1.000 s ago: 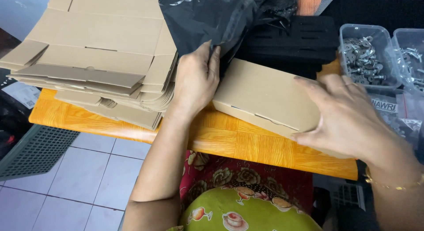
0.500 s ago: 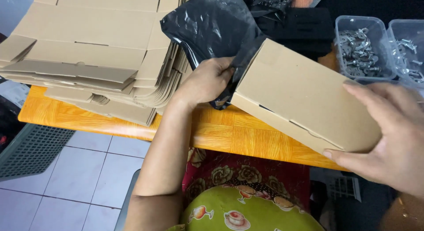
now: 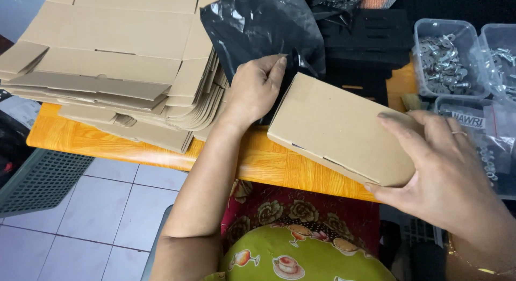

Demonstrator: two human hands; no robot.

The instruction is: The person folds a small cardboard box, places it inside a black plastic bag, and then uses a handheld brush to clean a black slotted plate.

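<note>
The left hand (image 3: 257,87) is curled closed around a fold of the crinkled glossy black plastic bag (image 3: 263,28), fingers wrapped over its lower edge right at the upper left corner of the closed flat brown cardboard box (image 3: 344,130). The right hand (image 3: 441,173) lies spread on the box's right end, at about 4 o'clock from the box's middle, fingers flat across the top face and thumb hooked under the near edge, so it grips the box. The box sits tilted, its long side running from 10 o'clock down to 4 o'clock, over the front edge of the orange wood-grain worktop (image 3: 269,163). At 9 o'clock from the left hand a thick stack of unfolded flat brown cardboard box blanks (image 3: 113,71) rests on the worktop, touching the bag's side. At 12 o'clock from the box lie black moulded foam trays (image 3: 371,44). At 2 o'clock stand clear plastic tubs of small silver metal hardware (image 3: 449,60), with clear plastic pouches (image 3: 484,130) just below them. Off the worktop at 8 o'clock, a grey plastic mesh basket (image 3: 37,179) stands on the pale tiled floor (image 3: 91,216)
</note>
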